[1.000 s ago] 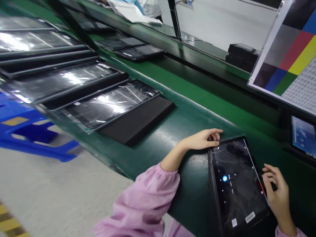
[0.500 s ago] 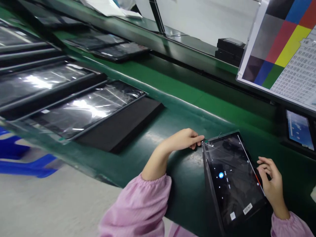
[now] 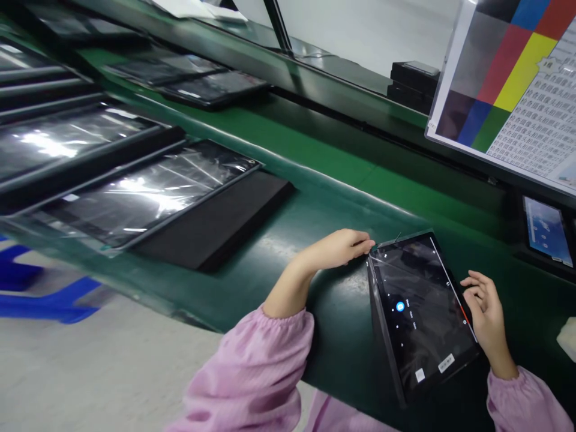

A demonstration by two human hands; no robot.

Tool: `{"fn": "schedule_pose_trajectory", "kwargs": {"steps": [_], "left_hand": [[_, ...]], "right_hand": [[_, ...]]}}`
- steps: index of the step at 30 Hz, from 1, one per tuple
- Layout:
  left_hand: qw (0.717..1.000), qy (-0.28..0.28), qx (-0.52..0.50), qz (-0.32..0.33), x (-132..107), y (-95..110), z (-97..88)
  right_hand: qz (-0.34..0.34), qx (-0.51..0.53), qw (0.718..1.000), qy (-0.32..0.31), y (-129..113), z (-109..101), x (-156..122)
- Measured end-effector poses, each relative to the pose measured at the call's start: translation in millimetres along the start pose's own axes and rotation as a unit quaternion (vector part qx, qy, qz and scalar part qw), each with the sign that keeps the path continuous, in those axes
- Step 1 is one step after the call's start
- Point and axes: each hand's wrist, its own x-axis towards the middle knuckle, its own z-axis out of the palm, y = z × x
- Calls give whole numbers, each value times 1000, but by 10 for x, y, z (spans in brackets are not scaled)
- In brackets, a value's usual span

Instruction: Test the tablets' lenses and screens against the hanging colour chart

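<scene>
A tablet [image 3: 427,318] with a lit, mostly dark camera screen lies tilted on a black block, with clear film showing at its top edge. At the tablet's upper left corner is my left hand [image 3: 339,247], its fingers closed with the tips together. Whether they grip the film, the corner or nothing is too small to tell. My right hand [image 3: 488,315] hovers by the tablet's right edge, fingers loosely bent and apart, holding nothing. Two small white labels sit on the lower part of the screen.
Film-covered tablets [image 3: 153,198] rest on black foam blocks [image 3: 225,222] along the green bench at left. A colour chart [image 3: 508,78] stands at upper right, above a small lit device [image 3: 546,231]. Black boxes [image 3: 414,84] sit behind. A blue stool [image 3: 49,300] is on the floor.
The view has shifted slightly. My left hand stays at the tablet's corner, its fingers now closer together. My right hand remains beside the right edge with its fingers a little more spread.
</scene>
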Motion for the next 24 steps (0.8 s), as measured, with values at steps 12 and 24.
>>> {"fn": "schedule_pose_trajectory", "kwargs": {"steps": [12,24], "left_hand": [[992,86,-87,26,0,127,83],[887,135,-442,-21,170,308,596]], "right_hand": [[23,76,994,-68,-132,28,-14],[37,136,989,-38,-105,-17,-2]]}}
